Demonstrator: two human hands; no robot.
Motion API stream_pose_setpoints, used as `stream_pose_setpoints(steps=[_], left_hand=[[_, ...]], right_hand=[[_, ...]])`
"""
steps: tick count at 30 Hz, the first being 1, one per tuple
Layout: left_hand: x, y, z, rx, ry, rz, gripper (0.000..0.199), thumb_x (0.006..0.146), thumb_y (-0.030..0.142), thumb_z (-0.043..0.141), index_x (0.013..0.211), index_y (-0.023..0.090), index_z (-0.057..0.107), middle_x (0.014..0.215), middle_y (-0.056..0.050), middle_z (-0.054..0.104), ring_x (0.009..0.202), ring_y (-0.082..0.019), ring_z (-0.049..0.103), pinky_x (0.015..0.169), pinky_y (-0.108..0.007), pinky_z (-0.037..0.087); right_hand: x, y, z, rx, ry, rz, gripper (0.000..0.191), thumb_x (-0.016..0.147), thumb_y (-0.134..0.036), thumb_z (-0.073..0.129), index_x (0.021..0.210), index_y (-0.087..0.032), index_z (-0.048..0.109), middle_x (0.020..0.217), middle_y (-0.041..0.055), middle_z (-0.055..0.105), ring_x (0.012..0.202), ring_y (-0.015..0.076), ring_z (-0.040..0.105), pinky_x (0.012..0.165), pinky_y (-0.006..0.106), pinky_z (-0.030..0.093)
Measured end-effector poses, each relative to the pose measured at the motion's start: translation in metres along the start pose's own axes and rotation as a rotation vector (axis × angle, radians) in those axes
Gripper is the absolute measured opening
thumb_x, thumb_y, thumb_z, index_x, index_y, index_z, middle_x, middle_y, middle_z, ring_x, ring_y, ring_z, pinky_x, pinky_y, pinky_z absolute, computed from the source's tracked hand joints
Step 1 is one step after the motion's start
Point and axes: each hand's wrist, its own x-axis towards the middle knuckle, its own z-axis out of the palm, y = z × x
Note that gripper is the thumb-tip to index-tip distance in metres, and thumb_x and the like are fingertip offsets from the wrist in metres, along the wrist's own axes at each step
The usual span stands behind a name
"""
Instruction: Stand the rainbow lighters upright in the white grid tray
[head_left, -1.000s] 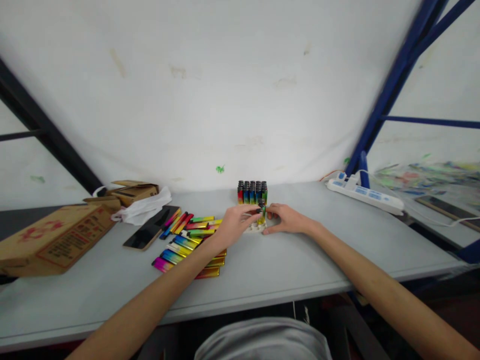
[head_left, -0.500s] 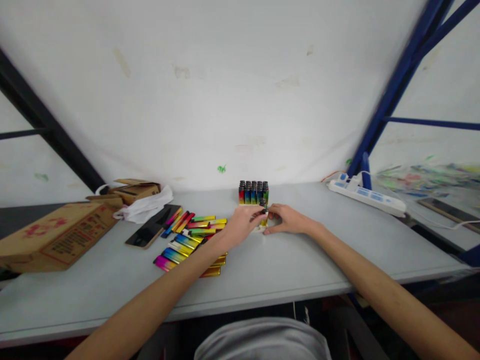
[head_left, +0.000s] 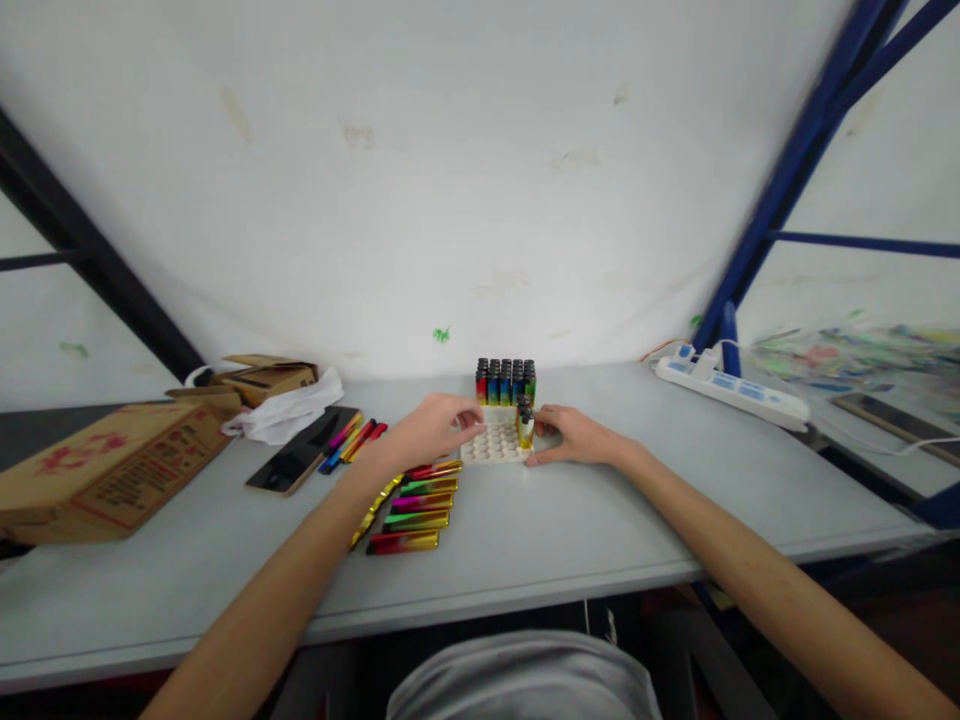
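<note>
A white tray (head_left: 491, 445) with rows of round holes lies flat on the table. Its back rows hold upright lighters (head_left: 506, 383) with black tops and coloured bodies. A few more lighters (head_left: 526, 430) stand along its right side. My right hand (head_left: 576, 437) rests at that side, thumb at the near corner and fingers by the far part of the edge, gripping the tray. Over the tray's left edge is my left hand (head_left: 435, 432), fingers apart and nothing visible in them. Shiny loose lighters (head_left: 416, 518) lie near my left forearm, which covers part of the pile.
Left of the pile lie a dark phone (head_left: 300, 455), a white cloth or bag (head_left: 289, 412) and cardboard boxes (head_left: 127, 465). A white power strip (head_left: 731, 390) with cables sits at the back right. Behind the grey table (head_left: 570, 540) is a white wall.
My left hand has let go of a lighter at the tray's right side and moved left, uncovering the holes. The right hand has stayed put.
</note>
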Motion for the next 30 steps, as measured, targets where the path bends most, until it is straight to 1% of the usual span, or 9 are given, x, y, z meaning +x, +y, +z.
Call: stream_pose_setpoints(steps=[2, 5, 7, 9, 12, 16, 24, 27, 30], left_hand=[[-0.005, -0.019, -0.023, 0.101, -0.058, -0.143, 0.021, 0.076, 0.04, 0.074, 0.079, 0.02, 0.076, 0.073, -0.006, 0.073, 0.07, -0.022, 0.065, 0.075, -0.03, 0.051], [-0.017, -0.041, -0.051, 0.215, -0.112, -0.284, 0.027, 0.067, 0.043, 0.076, 0.082, 0.021, 0.079, 0.09, -0.008, 0.077, 0.089, -0.026, 0.067, 0.084, -0.031, 0.05], [-0.025, -0.048, -0.065, 0.242, -0.202, -0.332, 0.031, 0.067, 0.047, 0.076, 0.086, 0.022, 0.08, 0.093, -0.007, 0.077, 0.089, -0.025, 0.067, 0.081, -0.029, 0.049], [-0.033, -0.049, -0.074, 0.249, -0.278, -0.366, 0.033, 0.066, 0.048, 0.076, 0.087, 0.023, 0.08, 0.088, -0.005, 0.076, 0.083, -0.024, 0.066, 0.075, -0.027, 0.048], [-0.039, -0.05, -0.082, 0.254, -0.338, -0.407, 0.031, 0.063, 0.044, 0.076, 0.086, 0.023, 0.08, 0.08, -0.003, 0.074, 0.076, -0.022, 0.064, 0.068, -0.026, 0.046], [-0.04, -0.055, -0.08, 0.269, -0.378, -0.456, 0.025, 0.064, 0.039, 0.072, 0.081, 0.023, 0.079, 0.076, -0.003, 0.074, 0.073, -0.022, 0.064, 0.065, -0.027, 0.044], [-0.031, -0.052, -0.065, 0.218, -0.265, -0.384, 0.022, 0.069, 0.039, 0.073, 0.082, 0.021, 0.077, 0.08, -0.005, 0.075, 0.076, -0.023, 0.066, 0.069, -0.026, 0.046], [-0.024, -0.048, -0.056, 0.212, -0.132, -0.278, 0.026, 0.072, 0.039, 0.073, 0.089, 0.021, 0.079, 0.08, -0.006, 0.073, 0.076, -0.023, 0.064, 0.072, -0.027, 0.046], [-0.018, -0.044, -0.045, 0.135, 0.018, -0.196, 0.03, 0.076, 0.042, 0.073, 0.096, 0.02, 0.079, 0.083, -0.006, 0.07, 0.072, -0.02, 0.062, 0.067, -0.027, 0.047]], right_hand=[[0.0, -0.001, -0.001, -0.005, -0.004, 0.004, 0.057, 0.079, -0.066, 0.076, 0.104, -0.015, 0.067, 0.089, 0.006, 0.065, 0.078, 0.0209, 0.059, 0.07, 0.029, 0.043], [0.0, -0.001, -0.001, -0.014, -0.008, 0.022, 0.057, 0.078, -0.066, 0.076, 0.101, -0.015, 0.066, 0.089, 0.0062, 0.065, 0.078, 0.0207, 0.058, 0.07, 0.029, 0.043], [0.0, 0.001, 0.0, -0.013, -0.008, 0.028, 0.057, 0.077, -0.065, 0.077, 0.101, -0.015, 0.066, 0.092, 0.007, 0.066, 0.078, 0.0208, 0.058, 0.07, 0.029, 0.043], [0.0, 0.001, 0.0, -0.01, -0.01, 0.024, 0.057, 0.077, -0.064, 0.078, 0.103, -0.015, 0.066, 0.093, 0.0074, 0.066, 0.079, 0.021, 0.059, 0.07, 0.029, 0.043], [0.0, 0.002, 0.0, -0.007, -0.011, 0.015, 0.056, 0.078, -0.064, 0.077, 0.103, -0.015, 0.066, 0.094, 0.0077, 0.067, 0.08, 0.0216, 0.059, 0.071, 0.03, 0.044], [0.0, 0.003, 0.0, -0.008, -0.008, 0.029, 0.058, 0.076, -0.065, 0.078, 0.103, -0.015, 0.067, 0.093, 0.0074, 0.066, 0.078, 0.021, 0.059, 0.07, 0.03, 0.043], [-0.001, 0.002, 0.0, -0.003, -0.016, 0.029, 0.057, 0.078, -0.065, 0.077, 0.104, -0.015, 0.066, 0.093, 0.0072, 0.065, 0.079, 0.021, 0.058, 0.071, 0.03, 0.043], [0.0, 0.001, 0.0, 0.002, -0.014, 0.032, 0.056, 0.078, -0.065, 0.077, 0.102, -0.015, 0.066, 0.091, 0.0067, 0.064, 0.078, 0.0206, 0.058, 0.069, 0.029, 0.043], [0.0, 0.0, 0.0, -0.003, -0.009, 0.026, 0.057, 0.078, -0.065, 0.077, 0.103, -0.015, 0.067, 0.09, 0.0063, 0.064, 0.077, 0.0206, 0.057, 0.068, 0.029, 0.042]])
